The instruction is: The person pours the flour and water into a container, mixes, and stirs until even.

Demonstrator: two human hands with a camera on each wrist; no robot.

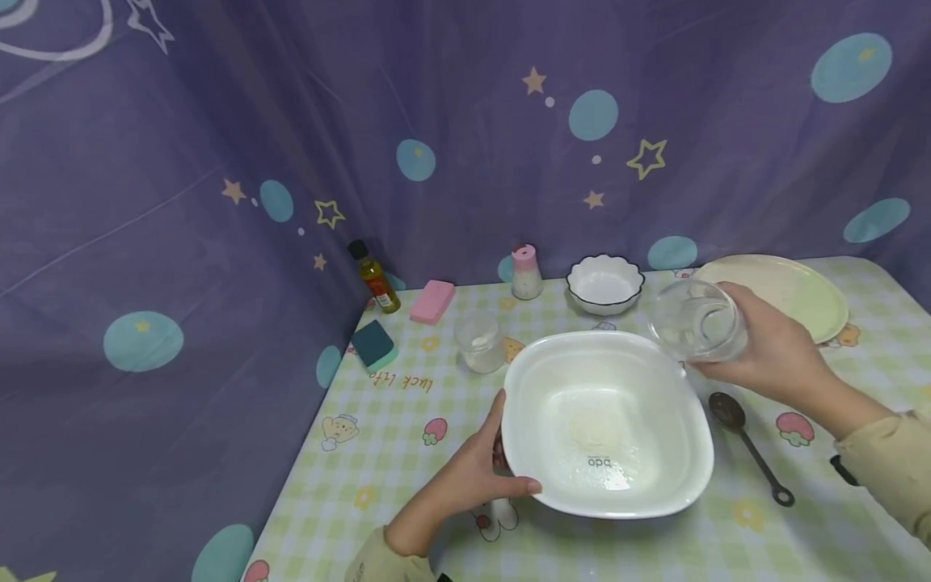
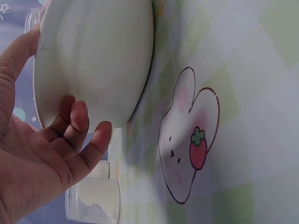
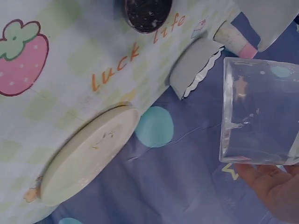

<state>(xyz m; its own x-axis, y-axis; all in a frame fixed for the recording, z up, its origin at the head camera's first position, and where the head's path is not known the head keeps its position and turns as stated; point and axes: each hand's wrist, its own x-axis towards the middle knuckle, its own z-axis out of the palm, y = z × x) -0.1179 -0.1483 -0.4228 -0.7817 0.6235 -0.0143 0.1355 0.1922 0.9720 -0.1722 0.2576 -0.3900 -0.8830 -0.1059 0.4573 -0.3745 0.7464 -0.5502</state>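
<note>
1. Head view: the left hand (image 1: 465,477), at lower centre, grips the near-left rim of the large white bowl (image 1: 607,420), thumb curled over the edge and fingers under it. The bowl sits mid-frame on the checked tablecloth (image 1: 393,453). The right hand (image 1: 771,352), right of centre, wraps its fingers round a clear glass (image 1: 694,327) tipped on its side, just above the bowl's far-right rim. A dark spoon (image 1: 749,444) lies right of the bowl; a second glass (image 1: 480,341), a small scalloped bowl (image 1: 605,283) and a pale plate (image 1: 789,295) stand behind it

2. Left wrist view: the fingers (image 2: 79,126) curl against the bowl's (image 2: 98,56) underside at upper left; a rabbit print (image 2: 187,140) shows at centre

3. Right wrist view: the glass (image 3: 261,112) fills the right side, resting on the hand (image 3: 275,186) at the lower right corner; the plate (image 3: 88,154) sits lower left
</note>
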